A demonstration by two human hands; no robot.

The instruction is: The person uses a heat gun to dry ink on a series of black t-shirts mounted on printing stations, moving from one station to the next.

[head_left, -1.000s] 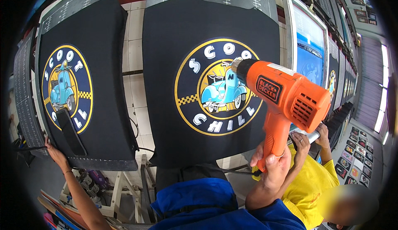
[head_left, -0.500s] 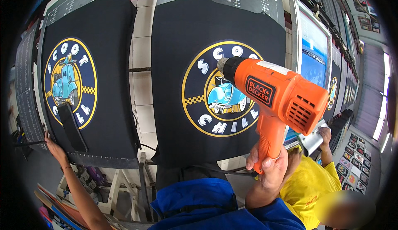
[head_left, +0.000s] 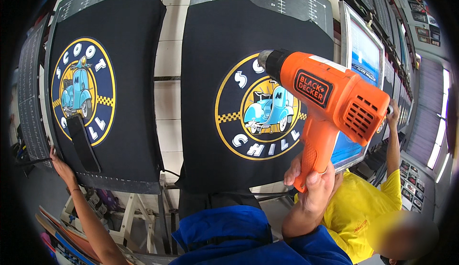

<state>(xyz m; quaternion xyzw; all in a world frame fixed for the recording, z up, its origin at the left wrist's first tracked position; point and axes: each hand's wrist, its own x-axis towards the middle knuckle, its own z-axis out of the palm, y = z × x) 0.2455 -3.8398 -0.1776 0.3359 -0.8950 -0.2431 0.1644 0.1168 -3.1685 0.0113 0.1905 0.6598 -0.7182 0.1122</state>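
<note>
Here, the right hand (head_left: 313,188) is clamped around the grip of an orange heat gun (head_left: 330,97), nozzle aimed up-left at the scooter print (head_left: 260,107) on the black shirt (head_left: 248,50). The left hand (head_left: 60,162) touches the neighbouring pallet's (head_left: 28,97) edge; grasp indeterminate.

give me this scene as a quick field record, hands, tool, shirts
right hand: shut on orange heat gun handle
nozzle: aimed at round scooter print on middle black shirt
left hand: at lower edge of left black shirt
left shirt print: same round design, black strip over it
co-worker: yellow shirt, lower right
</note>
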